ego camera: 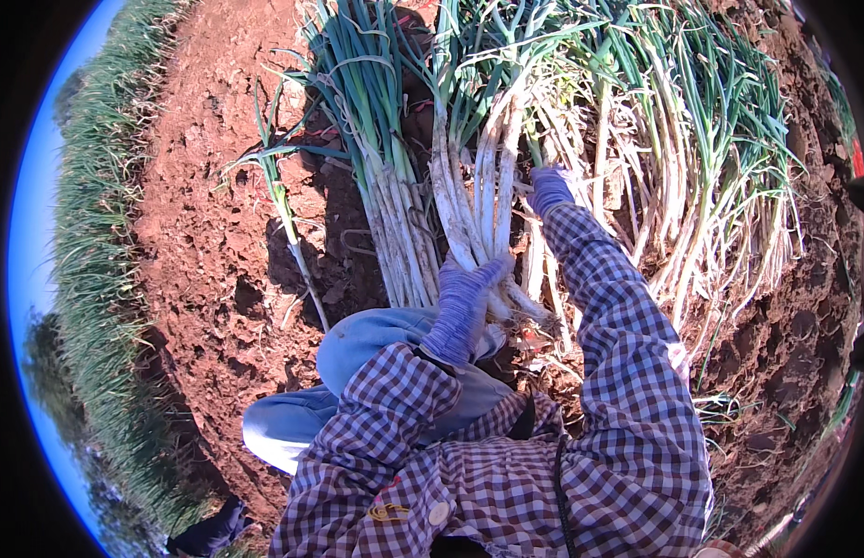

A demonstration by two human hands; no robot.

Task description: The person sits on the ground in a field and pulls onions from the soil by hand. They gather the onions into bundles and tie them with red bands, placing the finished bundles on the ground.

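My left hand (466, 300), in a purple knitted glove, is closed around the lower white stems of several long green onions (491, 181), whose roots stick out to the right of the wrist. Their green tops lean away from me. My right hand (550, 190), gloved alike, reaches farther forward among the leaves and stems right of that bunch; its fingers are partly hidden, so its hold cannot be made out. Left of the held stems lies a neat bundle of green onions (397, 223), its lower end beside my knee. A large loose heap of green onions (676, 153) spreads on the right.
One single green onion (285, 209) lies apart on the reddish, clumpy soil (216, 279). A dense row of standing green onions (97, 265) runs down the far left. My bent knees (376, 342) in light blue trousers are close below the bundle. Dark fabric (212, 526) shows at the lower left.
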